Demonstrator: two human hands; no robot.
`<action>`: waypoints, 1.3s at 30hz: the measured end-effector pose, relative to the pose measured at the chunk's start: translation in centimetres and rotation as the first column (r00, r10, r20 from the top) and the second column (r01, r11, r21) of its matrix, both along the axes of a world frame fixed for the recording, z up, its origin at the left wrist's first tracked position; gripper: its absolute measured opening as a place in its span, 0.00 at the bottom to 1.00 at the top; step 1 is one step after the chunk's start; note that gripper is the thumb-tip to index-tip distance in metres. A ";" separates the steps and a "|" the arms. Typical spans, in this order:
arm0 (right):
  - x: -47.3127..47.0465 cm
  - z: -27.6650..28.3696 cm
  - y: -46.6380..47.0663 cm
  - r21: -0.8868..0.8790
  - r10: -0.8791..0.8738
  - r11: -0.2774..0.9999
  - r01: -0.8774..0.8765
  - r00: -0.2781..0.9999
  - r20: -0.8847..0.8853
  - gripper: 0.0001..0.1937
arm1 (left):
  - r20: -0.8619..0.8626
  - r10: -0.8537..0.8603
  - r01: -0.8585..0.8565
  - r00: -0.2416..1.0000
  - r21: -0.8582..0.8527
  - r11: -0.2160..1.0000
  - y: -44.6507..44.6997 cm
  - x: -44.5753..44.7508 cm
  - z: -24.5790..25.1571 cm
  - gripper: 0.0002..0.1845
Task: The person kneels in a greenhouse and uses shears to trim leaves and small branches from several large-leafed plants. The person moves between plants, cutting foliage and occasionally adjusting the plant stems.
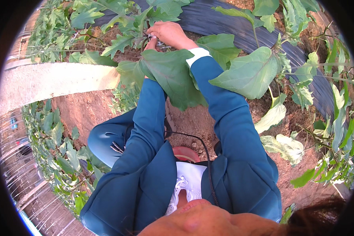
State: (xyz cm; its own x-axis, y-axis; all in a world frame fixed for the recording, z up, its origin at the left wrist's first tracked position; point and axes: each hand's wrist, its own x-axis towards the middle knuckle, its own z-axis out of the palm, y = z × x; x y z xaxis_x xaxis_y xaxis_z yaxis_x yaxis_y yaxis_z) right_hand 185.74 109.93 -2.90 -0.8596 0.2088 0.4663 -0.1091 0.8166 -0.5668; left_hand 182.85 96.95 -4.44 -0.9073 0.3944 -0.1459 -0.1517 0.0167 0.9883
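Observation:
My right hand (169, 33) reaches to a leafy plant, apparently an eggplant (144, 22), with its fingers pinched together near a stem. My left hand (152, 44) is just below it, thumb tip close to the right fingertips. Between and under the fingers is a thin white strand (164, 46), seemingly twine or plastic strip, which both hands appear to pinch. A broad green leaf (174, 73) covers most of my left hand and wrist. The exact grip at the stem is partly hidden.
Black plastic mulch film (212, 22) curves along the plant row. More big leaves (250, 72) overhang my right forearm. A pale flat strip (59, 79) crosses at left. Thin strings (318, 66) run through plants at right. Something round and red (186, 154) sits beneath me.

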 end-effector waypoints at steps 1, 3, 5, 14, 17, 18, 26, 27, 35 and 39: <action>-0.4 -0.1 0.2 -0.022 0.015 1.000 -0.015 1.000 0.027 0.13 | 0.053 0.038 -0.037 0.998 -0.034 0.999 0.1 -0.5 -0.5 0.14; -1.0 -0.9 0.7 -0.030 0.033 0.999 -0.032 0.999 0.021 0.11 | 0.152 0.089 -0.084 0.984 -0.039 0.996 0.4 -1.4 -1.0 0.15; -1.2 -2.3 1.0 -0.180 0.022 0.983 -0.021 1.000 0.003 0.11 | 0.245 0.107 -0.115 0.964 0.018 0.993 0.7 -1.9 -1.3 0.15; -0.8 -3.1 2.0 -0.374 -0.062 0.927 0.008 0.990 -0.131 0.12 | 0.087 0.193 -0.192 0.977 -0.021 0.981 2.2 -1.9 -1.2 0.18; -1.0 -2.2 1.6 -0.420 -0.042 0.907 -0.045 0.980 -0.195 0.15 | 0.087 0.188 -0.191 0.978 0.035 0.981 1.8 -3.6 -4.1 0.17; -1.1 -2.3 1.6 -0.407 -0.039 0.911 -0.066 0.968 -0.246 0.15 | 0.082 0.179 -0.184 0.980 0.056 0.981 2.0 -3.7 -4.3 0.16; -1.9 -2.5 1.0 -0.245 -0.095 0.968 0.062 0.988 -0.126 0.13 | 0.146 0.213 -0.231 0.966 0.119 0.966 2.5 -3.2 -4.6 0.13; -2.2 -2.5 0.9 -0.216 -0.131 0.971 0.105 0.986 -0.108 0.12 | 0.183 0.207 -0.229 0.961 0.108 0.967 2.6 -3.3 -4.2 0.13; -3.3 -3.2 1.5 -0.205 -0.145 0.971 0.123 0.985 -0.098 0.13 | 0.259 0.101 -0.136 0.961 0.123 0.983 3.4 -4.3 -3.6 0.11; -2.7 -2.3 0.3 -0.597 0.011 0.801 -0.041 0.998 -0.055 0.20 | 0.233 0.087 -0.156 0.969 0.300 0.941 3.1 -4.0 -4.8 0.11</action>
State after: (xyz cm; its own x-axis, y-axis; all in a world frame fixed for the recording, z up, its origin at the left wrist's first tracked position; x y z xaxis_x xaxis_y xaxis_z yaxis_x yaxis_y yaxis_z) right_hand 183.01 110.19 -5.17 -0.8495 0.4370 0.2957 -0.1639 0.3141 -0.9351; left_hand 178.88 100.04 -9.22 -0.9124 0.3401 -0.2279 -0.3402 -0.3202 0.8841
